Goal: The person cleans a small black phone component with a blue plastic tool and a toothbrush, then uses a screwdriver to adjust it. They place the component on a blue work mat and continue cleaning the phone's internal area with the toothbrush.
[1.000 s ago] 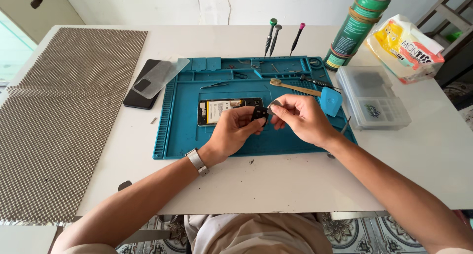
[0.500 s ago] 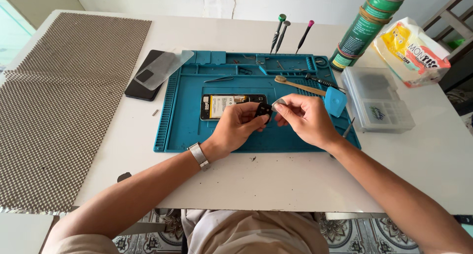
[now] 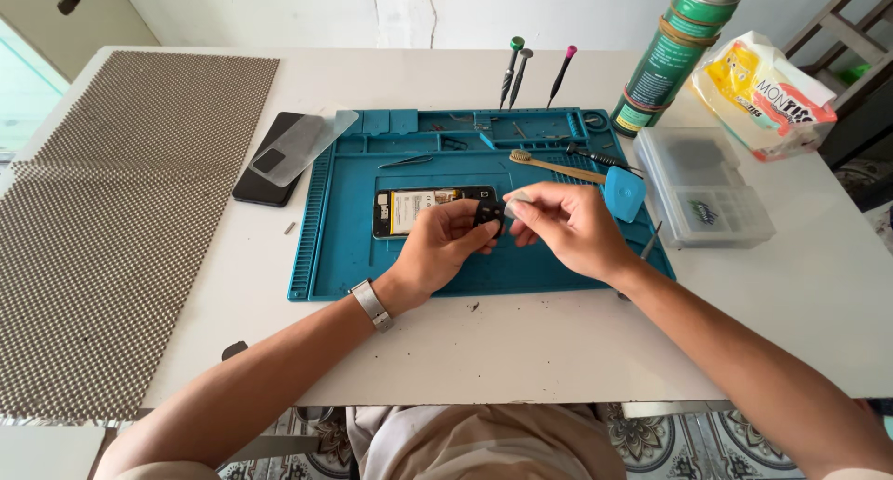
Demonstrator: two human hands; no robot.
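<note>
Left hand (image 3: 445, 247), wristwatch (image 3: 370, 304) at the wrist, grip closed on a small black part (image 3: 488, 212), pinched between thumb and fingertips just above the blue work mat (image 3: 326, 257). Right hand (image 3: 569, 227) meeting it from the right, grip closed on a small pale piece (image 3: 517, 201) pressed against the black part; what the piece is, too small to tell. Both hands raised over the middle of the mat, fingertips touching at the part.

Just behind the left hand, flat on the mat: an opened phone (image 3: 419, 210), back off, yellow battery showing, its right end hidden by the fingers. Farther back on the mat: tweezers (image 3: 405, 162), a wooden-handled brush (image 3: 549, 166) lying slantwise, a dark screwdriver (image 3: 600, 157) beside it, and a blue square pad (image 3: 624, 193) just right of the right hand. Along the mat's far edge, three screwdrivers (image 3: 517, 69) standing upright in a row.

Left of the mat on the white counter (image 3: 521, 350): a dark phone panel (image 3: 270, 168) with a clear sheet (image 3: 307, 145) laid partly over it, and farther left a large grey mesh mat (image 3: 112, 220). Right of the mat: a clear plastic parts box (image 3: 707, 187), a tall green spray can (image 3: 674, 52) at the far side, and a yellow-and-white packet (image 3: 767, 94) near the far right corner.
</note>
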